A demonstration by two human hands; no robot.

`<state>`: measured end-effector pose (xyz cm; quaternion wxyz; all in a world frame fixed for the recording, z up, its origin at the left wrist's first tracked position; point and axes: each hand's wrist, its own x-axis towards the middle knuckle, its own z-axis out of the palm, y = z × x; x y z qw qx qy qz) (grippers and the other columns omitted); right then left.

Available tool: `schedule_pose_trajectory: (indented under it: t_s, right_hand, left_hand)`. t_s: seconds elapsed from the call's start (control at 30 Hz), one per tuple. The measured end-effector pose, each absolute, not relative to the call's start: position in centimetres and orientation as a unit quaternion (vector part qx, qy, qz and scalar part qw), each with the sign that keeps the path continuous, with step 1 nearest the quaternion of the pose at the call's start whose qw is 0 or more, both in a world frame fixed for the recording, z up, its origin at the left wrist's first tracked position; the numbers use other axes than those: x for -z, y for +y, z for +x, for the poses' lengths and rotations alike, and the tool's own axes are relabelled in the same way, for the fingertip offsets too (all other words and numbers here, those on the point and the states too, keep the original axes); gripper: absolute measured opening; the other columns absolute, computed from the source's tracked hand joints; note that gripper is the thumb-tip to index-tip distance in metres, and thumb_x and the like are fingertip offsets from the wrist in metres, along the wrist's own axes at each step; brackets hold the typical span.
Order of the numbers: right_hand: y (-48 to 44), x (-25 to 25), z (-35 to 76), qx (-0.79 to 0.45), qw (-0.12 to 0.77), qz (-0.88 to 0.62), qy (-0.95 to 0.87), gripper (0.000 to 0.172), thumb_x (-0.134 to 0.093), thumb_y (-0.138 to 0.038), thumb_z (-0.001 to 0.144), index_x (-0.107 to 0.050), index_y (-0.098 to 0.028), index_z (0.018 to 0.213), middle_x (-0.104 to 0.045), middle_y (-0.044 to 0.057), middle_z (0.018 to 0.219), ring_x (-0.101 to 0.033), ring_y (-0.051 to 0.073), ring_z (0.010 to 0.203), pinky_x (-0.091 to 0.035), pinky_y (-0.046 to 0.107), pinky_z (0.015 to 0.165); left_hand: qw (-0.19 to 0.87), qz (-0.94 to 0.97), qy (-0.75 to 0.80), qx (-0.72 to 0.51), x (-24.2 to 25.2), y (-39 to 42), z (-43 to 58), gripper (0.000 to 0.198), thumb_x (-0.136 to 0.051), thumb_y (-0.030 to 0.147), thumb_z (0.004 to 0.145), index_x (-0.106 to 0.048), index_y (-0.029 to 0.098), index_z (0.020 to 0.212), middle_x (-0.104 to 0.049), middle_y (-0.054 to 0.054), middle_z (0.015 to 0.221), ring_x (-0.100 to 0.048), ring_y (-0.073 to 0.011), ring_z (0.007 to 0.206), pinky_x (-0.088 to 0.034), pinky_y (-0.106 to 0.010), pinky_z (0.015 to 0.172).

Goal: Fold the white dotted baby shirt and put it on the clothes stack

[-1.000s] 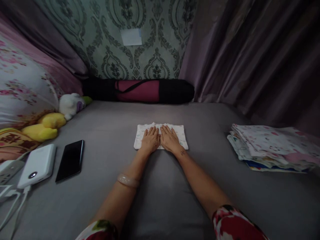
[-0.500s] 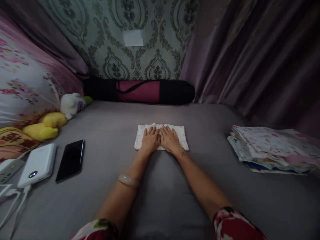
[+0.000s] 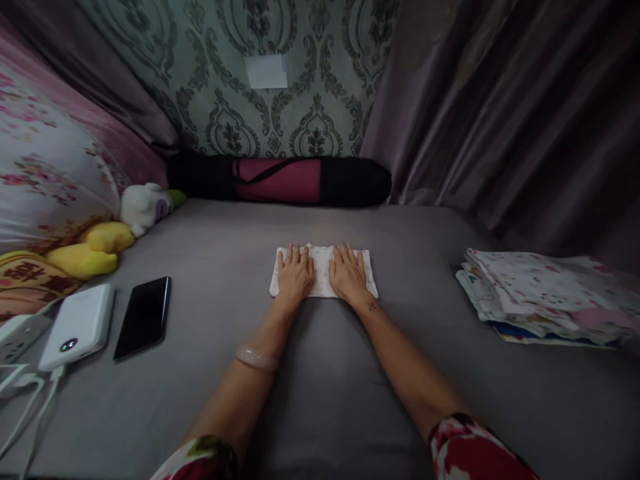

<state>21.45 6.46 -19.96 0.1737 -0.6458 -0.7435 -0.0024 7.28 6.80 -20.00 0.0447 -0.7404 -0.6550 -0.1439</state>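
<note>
A small white folded cloth (image 3: pixel 321 273) with a faint print lies flat on the grey sheet (image 3: pixel 320 387), in the middle of the head view. My left hand (image 3: pixel 296 275) rests palm down on its left half, fingers stretched forward. On the right half lies my right hand (image 3: pixel 348 275), also flat with its fingers extended. A strip of the cloth shows between the two hands. What is under the palms is hidden.
At right lies a stack of folded cloths (image 3: pixel 545 287). On the left are a black phone (image 3: pixel 143 317), a white power bank (image 3: pixel 80 327) with cables, a power strip (image 3: pixel 23 337) and plush toys (image 3: pixel 83 260). A long black-and-pink bag (image 3: pixel 280 180) lies along the wall.
My hands have slid apart on the cloth, the left one to the left and the right one to the right. The cloth stays in about the same place.
</note>
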Motion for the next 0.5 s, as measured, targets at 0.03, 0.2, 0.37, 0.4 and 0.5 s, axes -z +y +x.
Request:
schedule_pose_trajectory:
  t_s: [0.03,0.2,0.37,0.4,0.5]
  right_hand:
    - [6.5,20.0,21.5,-0.005,0.165,-0.649,-0.742,0.053,-0.028,-0.03,0.099,-0.039,-0.006,0.146,-0.034,0.015,0.154,-0.024,0.027,0.144,-0.011,0.047,0.117]
    - [6.6,20.2,22.0,-0.003,0.156,-0.659,-0.736,0.054,-0.027,-0.03,0.099,-0.038,-0.005,0.146,-0.034,0.016,0.154,-0.027,0.028,0.143,-0.013,0.047,0.117]
    - [6.7,20.4,22.7,0.013,0.148,-0.691,-0.707,0.057,-0.027,-0.031,0.098,-0.037,0.001,0.144,-0.036,0.02,0.152,-0.029,0.03,0.142,-0.014,0.048,0.116]
    - [6.7,20.4,22.8,0.007,0.141,-0.693,-0.707,0.057,-0.027,-0.032,0.098,-0.038,0.001,0.144,-0.038,0.02,0.151,-0.03,0.03,0.141,-0.015,0.048,0.116]
    - [6.8,20.4,23.2,0.023,0.148,-0.697,-0.701,0.057,-0.026,-0.032,0.098,-0.039,0.0,0.144,-0.036,0.02,0.152,-0.028,0.03,0.142,-0.015,0.048,0.116]
  left_hand:
    - [0.035,-0.74,-0.658,0.135,20.1,6.8,7.2,0.052,-0.025,0.034,0.099,-0.043,0.011,0.142,-0.042,-0.016,0.149,-0.032,-0.0288,0.142,-0.018,-0.052,0.117]
    - [0.03,-0.729,-0.67,0.133,20.3,6.9,7.0,0.053,-0.026,0.036,0.099,-0.045,0.01,0.141,-0.041,-0.017,0.15,-0.03,-0.0296,0.143,-0.019,-0.051,0.117]
    - [0.006,-0.701,-0.7,0.136,20.3,7.0,6.4,0.056,-0.026,0.036,0.098,-0.041,0.006,0.143,-0.037,-0.02,0.151,-0.027,-0.0313,0.144,-0.022,-0.051,0.116]
    - [-0.007,-0.701,-0.702,0.125,20.3,7.0,6.3,0.056,-0.027,0.036,0.098,-0.041,0.005,0.143,-0.037,-0.02,0.151,-0.027,-0.0318,0.144,-0.024,-0.051,0.115]
    - [0.012,-0.689,-0.712,0.133,20.4,6.9,6.1,0.059,-0.025,0.037,0.098,-0.038,0.004,0.144,-0.033,-0.02,0.153,-0.024,-0.0318,0.145,-0.021,-0.05,0.116]
